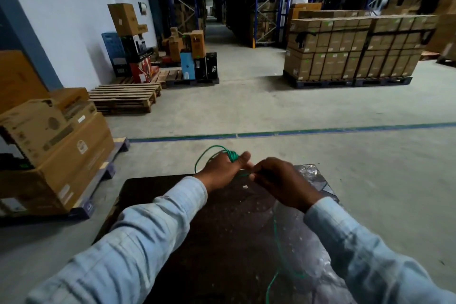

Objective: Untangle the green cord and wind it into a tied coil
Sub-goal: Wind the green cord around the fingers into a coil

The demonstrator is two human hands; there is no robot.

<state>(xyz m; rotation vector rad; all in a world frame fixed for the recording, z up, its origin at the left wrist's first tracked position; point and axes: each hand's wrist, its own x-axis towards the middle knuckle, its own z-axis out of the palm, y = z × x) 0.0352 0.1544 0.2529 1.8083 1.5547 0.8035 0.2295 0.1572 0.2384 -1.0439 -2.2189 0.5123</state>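
Note:
A thin green cord (232, 155) is bunched in a small wad at the fingers of my left hand (222, 168), and a loop of it arcs out to the left above the hand. My left hand grips that wad. My right hand (278, 180) is closed on a short stretch of the cord just to the right, the two hands almost touching. A loose length of the green cord trails down over the dark tabletop (197, 229) toward me and runs off the bottom edge. The cord inside both fists is hidden.
The dark table has a shiny plastic-covered far right corner (311, 173). Stacked cardboard boxes on a pallet (56, 155) stand to my left, empty wooden pallets (123, 97) behind them, a large palletised block of boxes (352, 49) at far right. Open concrete floor with a blue line (296, 133) lies ahead.

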